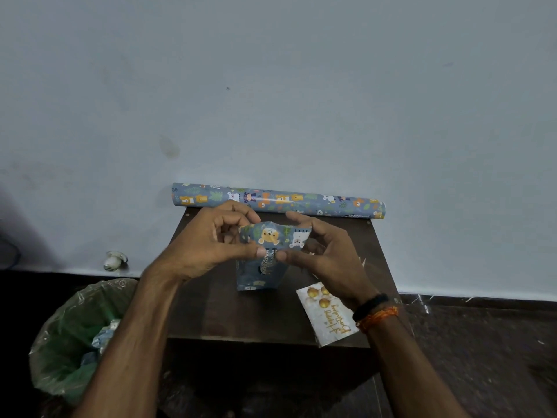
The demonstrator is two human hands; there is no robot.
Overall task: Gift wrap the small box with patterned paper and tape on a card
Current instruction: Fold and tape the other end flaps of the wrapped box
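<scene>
The small box [261,274], covered in blue animal-patterned paper, stands upright on the dark wooden table [229,312]. At its top, an open paper flap [275,235] with a bear print sticks up. My left hand [211,242] pinches the flap's left side with thumb and fingers. My right hand [325,254] pinches the right side, thumb at the fold. A white card [327,318] with gold balls and gold lettering lies on the table to the right, partly under my right wrist. No tape is visible.
A roll of the same patterned paper [277,201] lies along the table's far edge against the wall. A bin lined with a green bag [75,336] holding paper scraps stands at the left of the table. A small white object [114,260] lies on the floor by the wall.
</scene>
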